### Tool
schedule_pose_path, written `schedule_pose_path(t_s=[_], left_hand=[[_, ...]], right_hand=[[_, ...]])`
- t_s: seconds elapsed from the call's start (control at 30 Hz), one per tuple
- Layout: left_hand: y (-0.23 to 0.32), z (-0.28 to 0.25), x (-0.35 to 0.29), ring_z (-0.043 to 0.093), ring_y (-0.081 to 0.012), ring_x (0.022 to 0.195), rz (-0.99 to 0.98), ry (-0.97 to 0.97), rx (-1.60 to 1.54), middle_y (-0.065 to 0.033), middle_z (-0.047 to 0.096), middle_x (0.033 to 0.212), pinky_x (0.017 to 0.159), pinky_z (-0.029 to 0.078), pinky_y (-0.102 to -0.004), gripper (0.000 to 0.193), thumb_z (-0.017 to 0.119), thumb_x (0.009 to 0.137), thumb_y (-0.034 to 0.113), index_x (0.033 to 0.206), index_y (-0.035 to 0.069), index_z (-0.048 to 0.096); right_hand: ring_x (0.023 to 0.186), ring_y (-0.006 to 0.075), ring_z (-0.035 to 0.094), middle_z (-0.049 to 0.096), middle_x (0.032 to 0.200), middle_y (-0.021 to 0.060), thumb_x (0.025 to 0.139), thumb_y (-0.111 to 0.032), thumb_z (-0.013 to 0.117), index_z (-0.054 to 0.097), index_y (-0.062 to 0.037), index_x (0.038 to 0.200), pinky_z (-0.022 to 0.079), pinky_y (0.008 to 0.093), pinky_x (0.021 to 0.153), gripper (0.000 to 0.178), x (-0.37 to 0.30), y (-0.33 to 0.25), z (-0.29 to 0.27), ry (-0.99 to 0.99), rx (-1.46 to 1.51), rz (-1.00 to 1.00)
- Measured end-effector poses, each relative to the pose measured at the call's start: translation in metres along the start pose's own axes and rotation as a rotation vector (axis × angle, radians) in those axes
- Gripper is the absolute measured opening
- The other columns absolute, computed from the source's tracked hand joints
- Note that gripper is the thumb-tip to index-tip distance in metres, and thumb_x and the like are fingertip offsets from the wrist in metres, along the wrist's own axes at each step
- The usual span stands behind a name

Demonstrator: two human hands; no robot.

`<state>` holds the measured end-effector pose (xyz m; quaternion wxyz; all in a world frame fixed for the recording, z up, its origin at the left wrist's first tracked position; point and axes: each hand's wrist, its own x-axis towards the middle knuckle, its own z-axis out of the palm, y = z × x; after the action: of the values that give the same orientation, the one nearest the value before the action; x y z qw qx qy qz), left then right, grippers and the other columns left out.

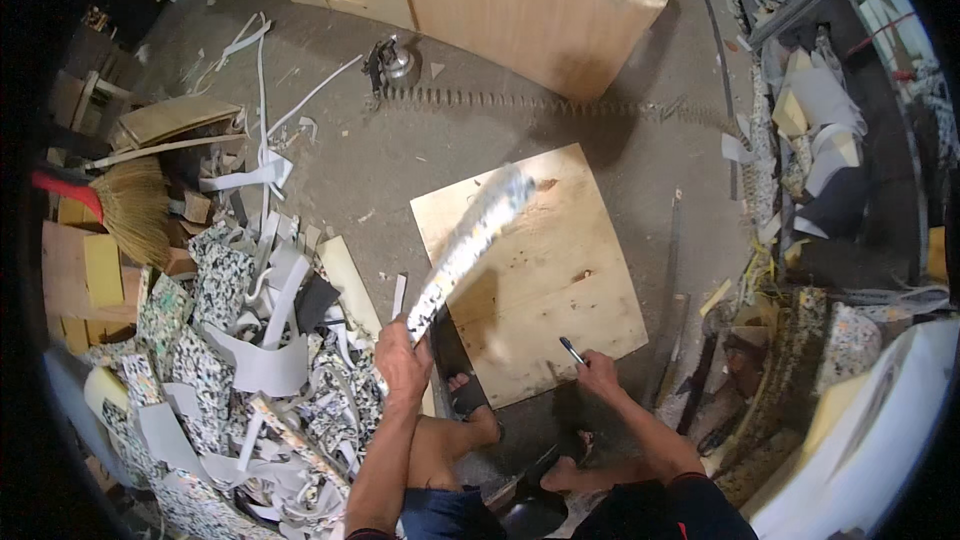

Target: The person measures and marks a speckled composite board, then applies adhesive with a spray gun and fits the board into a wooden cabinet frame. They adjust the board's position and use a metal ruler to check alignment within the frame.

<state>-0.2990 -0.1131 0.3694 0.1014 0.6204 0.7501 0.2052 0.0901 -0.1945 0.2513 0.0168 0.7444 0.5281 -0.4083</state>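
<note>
My left hand is closed round the lower end of a long strip of speckled foam. Its far end is smeared by motion and tilts up and away over a pale plywood board. The board lies low in front of me, with brown knots in its face. In my right hand, beside the board's near right corner, is a slim dark pen-like tool with a light part near its tip. Whether it is a marker or a knife I cannot tell.
Foam scraps pile up on the left, near a straw broom. Beyond the board lie a spray gun and its coiled hose, before a wooden box. More offcuts and a large white roll line the right.
</note>
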Motion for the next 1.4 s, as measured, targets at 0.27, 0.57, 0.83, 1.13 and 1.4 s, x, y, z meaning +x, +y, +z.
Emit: schedule_pose_path(t_s=[0.27,0.57,0.83,1.13,1.4], left_hand=[[-0.009,-0.060,-0.001,0.057,-0.0455,0.107,-0.367,-0.055,-0.178,-0.0256,0.062,0.115,0.092,0.044,-0.0533,0.048,0.072,0.085,0.019,0.126,-0.002,0.059],[-0.088,-0.221,0.040,0.059,-0.0489,0.115,-0.586,-0.166,0.174,-0.0335,0.062,0.126,0.100,0.045,-0.0514,0.058,0.069,0.091,0.023,0.134,-0.013,0.052],[-0.119,-0.284,0.083,0.061,-0.0391,0.115,-1.080,-0.191,0.094,-0.0266,0.062,0.128,0.098,0.049,-0.0516,0.058,0.067,0.096,0.020,0.145,-0.002,0.044],[-0.058,-0.319,0.249,0.062,-0.0468,0.108,-1.154,-0.397,0.118,-0.0332,0.062,0.119,0.090,0.048,-0.0518,0.059,0.065,0.093,0.024,0.140,-0.006,0.044],[-0.094,-0.304,0.427,0.058,-0.0470,0.083,-0.922,-0.235,0.012,-0.0251,0.061,0.091,0.074,0.043,-0.0551,0.034,0.060,0.099,0.027,0.112,-0.002,0.047]], right_hand=[[0.074,0.0415,0.068,0.069,0.079,0.0199,0.083,-0.018,0.071,0.070,-0.0021,0.089,0.053,0.0498,0.068,0.017,0.060,-0.238,-0.221,0.361,0.059,-0.249],[0.082,0.0364,0.072,0.072,0.085,0.0228,0.087,-0.026,0.068,0.074,-0.0006,0.094,0.054,0.0451,0.075,0.028,0.211,-0.476,-0.399,0.649,0.315,-0.216],[0.080,0.0391,0.072,0.072,0.083,0.0248,0.087,-0.037,0.064,0.076,-0.0003,0.091,0.054,0.0479,0.076,0.039,0.448,-0.580,-0.463,0.740,0.302,-0.116],[0.080,0.0257,0.071,0.074,0.085,0.0172,0.092,-0.021,0.066,0.072,0.0005,0.101,0.055,0.0379,0.076,0.024,0.457,-0.598,-0.427,0.913,0.344,-0.138],[0.114,0.0422,0.067,0.067,0.124,0.0295,0.076,-0.056,0.081,0.045,-0.0002,0.149,0.052,0.0460,0.100,0.099,0.443,-0.659,-0.141,-0.117,0.229,0.056]])
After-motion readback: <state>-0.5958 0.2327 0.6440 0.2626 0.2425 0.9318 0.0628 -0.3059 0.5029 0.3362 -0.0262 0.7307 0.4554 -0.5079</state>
